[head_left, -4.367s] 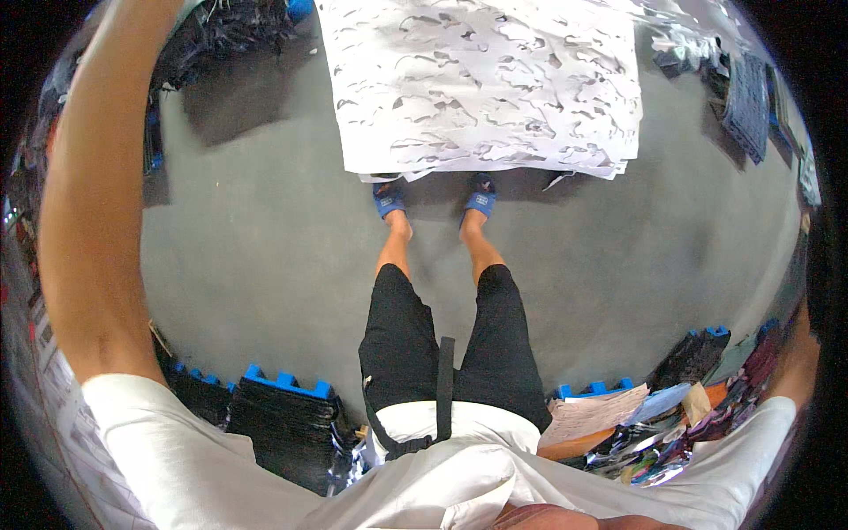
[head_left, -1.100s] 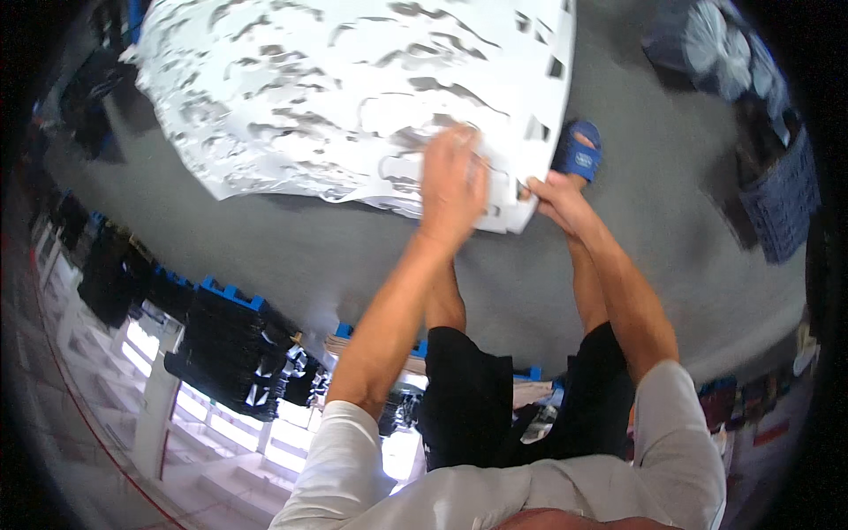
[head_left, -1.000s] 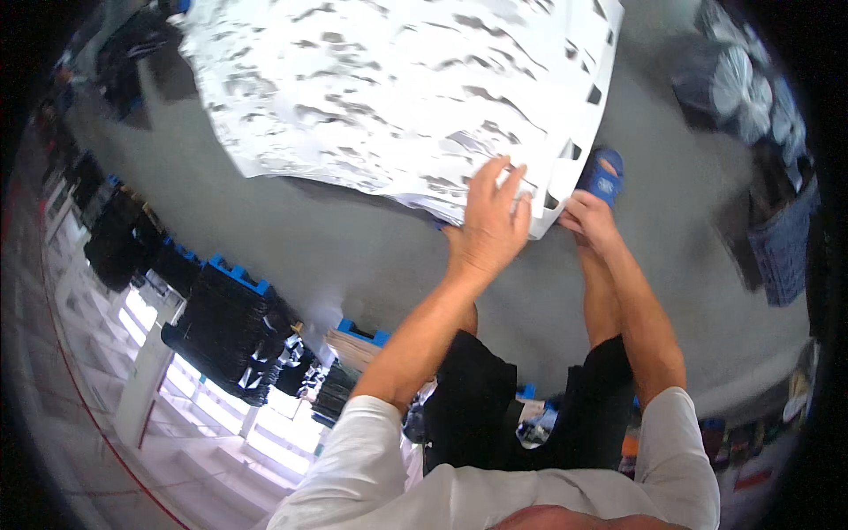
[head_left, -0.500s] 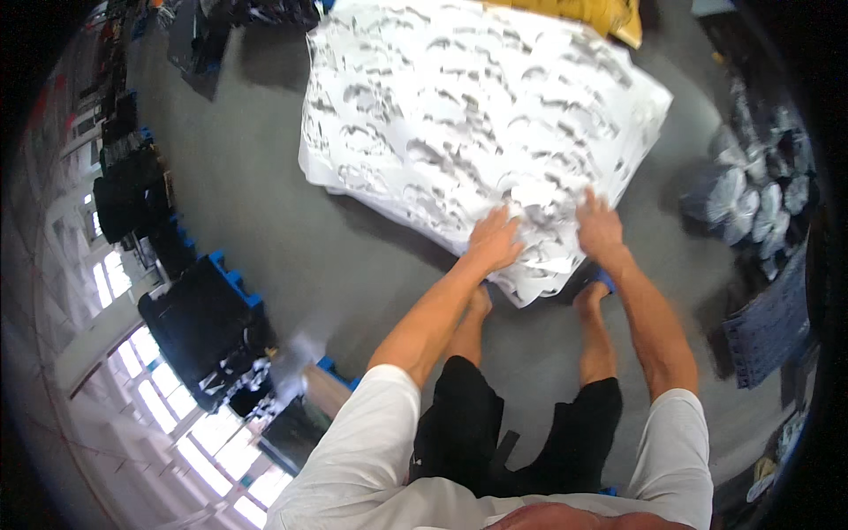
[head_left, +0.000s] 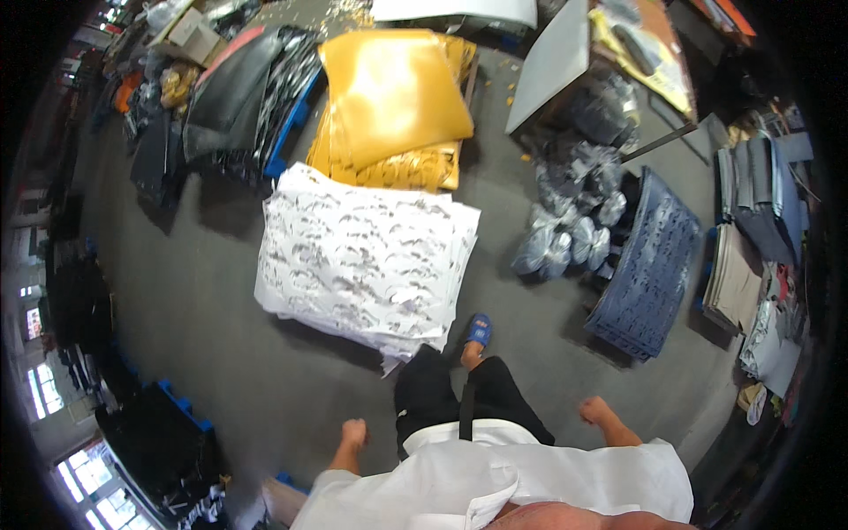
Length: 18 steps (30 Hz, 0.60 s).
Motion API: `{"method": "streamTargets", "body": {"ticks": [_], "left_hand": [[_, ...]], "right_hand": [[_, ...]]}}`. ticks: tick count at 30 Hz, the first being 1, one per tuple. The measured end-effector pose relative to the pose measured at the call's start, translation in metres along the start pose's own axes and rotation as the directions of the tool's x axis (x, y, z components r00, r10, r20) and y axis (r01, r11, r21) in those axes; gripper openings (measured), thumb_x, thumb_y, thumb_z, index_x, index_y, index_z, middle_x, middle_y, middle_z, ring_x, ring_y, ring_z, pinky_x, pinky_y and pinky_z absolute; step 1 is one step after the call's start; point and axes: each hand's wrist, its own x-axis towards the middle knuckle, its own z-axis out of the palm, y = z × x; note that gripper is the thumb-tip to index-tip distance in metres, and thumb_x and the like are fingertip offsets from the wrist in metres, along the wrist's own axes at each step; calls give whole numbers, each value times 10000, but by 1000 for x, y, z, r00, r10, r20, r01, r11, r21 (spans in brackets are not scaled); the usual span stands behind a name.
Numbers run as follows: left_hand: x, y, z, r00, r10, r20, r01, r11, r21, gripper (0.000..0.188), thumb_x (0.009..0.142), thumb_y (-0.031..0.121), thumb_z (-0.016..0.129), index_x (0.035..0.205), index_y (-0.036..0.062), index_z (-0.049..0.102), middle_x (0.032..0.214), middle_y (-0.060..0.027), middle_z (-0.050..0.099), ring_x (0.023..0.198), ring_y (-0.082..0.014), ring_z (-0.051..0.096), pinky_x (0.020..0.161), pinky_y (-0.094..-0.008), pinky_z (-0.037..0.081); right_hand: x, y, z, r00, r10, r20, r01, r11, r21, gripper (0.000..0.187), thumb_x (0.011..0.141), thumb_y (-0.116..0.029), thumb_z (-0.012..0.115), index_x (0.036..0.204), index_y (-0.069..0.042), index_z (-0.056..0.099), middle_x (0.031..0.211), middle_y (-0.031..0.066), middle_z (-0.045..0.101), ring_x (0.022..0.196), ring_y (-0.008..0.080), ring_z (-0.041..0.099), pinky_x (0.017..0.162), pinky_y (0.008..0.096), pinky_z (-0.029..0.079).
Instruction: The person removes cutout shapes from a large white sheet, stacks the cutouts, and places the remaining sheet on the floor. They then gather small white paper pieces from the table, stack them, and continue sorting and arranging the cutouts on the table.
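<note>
A low stack of white sheets (head_left: 371, 252), pierced all over with rows of curved cut-outs, lies on the floor in front of me. Ragged, crumpled edges hang from its near right corner beside my legs. My left hand (head_left: 355, 434) hangs low at my left side, apart from the stack, its fingers curled with nothing seen in them. Out to my right, my right hand (head_left: 597, 410) is also loosely closed and touches nothing. Just behind the white stack sits a pile of yellow sheets (head_left: 397, 97), the top ones smooth and shiny.
Black sheets (head_left: 234, 102) stand on a blue pallet at the far left. To the right are knotted grey plastic bags (head_left: 565, 243), a dark blue stack of cut-out sheets (head_left: 649, 265) and a table (head_left: 552, 66). A black pile (head_left: 159, 442) sits at the near left.
Both hands have left the white sheets and dropped back to my sides. I am more upright, and the view now takes in the yellow pile and more of the floor.
</note>
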Motion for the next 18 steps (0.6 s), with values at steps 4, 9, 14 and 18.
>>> {"method": "streamTargets", "body": {"ticks": [4, 9, 14, 18], "left_hand": [[-18, 21, 81, 972, -20, 234, 76, 970, -232, 202, 990, 228, 624, 963, 40, 692, 869, -107, 712, 704, -239, 693, 597, -439, 561], [-12, 190, 169, 868, 441, 229, -430, 897, -97, 284, 983, 327, 634, 938, 61, 720, 765, -39, 651, 637, -182, 605, 555, -371, 468], [-16, 383, 179, 922, 293, 252, -217, 932, -289, 338, 996, 370, 609, 1086, 61, 713, 1030, -83, 727, 797, -209, 687, 651, -391, 544], [-43, 534, 132, 988, 48, 145, -24, 986, -164, 308, 974, 292, 580, 1004, 14, 710, 876, -124, 715, 732, -236, 687, 618, -383, 554]], "right_hand": [[-59, 66, -53, 913, 383, -141, -192, 708, 679, 218, 920, -93, 621, 722, -2, 640, 628, 136, 614, 482, 248, 585, 426, 422, 472], [-29, -24, -174, 945, 222, -239, -63, 843, 535, 196, 922, -134, 635, 763, -22, 665, 623, 83, 616, 496, 191, 582, 471, 347, 476], [41, -197, -278, 972, 116, -206, 68, 699, 712, 156, 927, -132, 636, 828, -20, 684, 685, 75, 642, 545, 168, 602, 494, 306, 498], [71, -300, -357, 977, 212, -40, -101, 613, 784, 161, 958, -123, 623, 850, -19, 682, 742, 77, 660, 592, 156, 617, 494, 286, 498]]}}
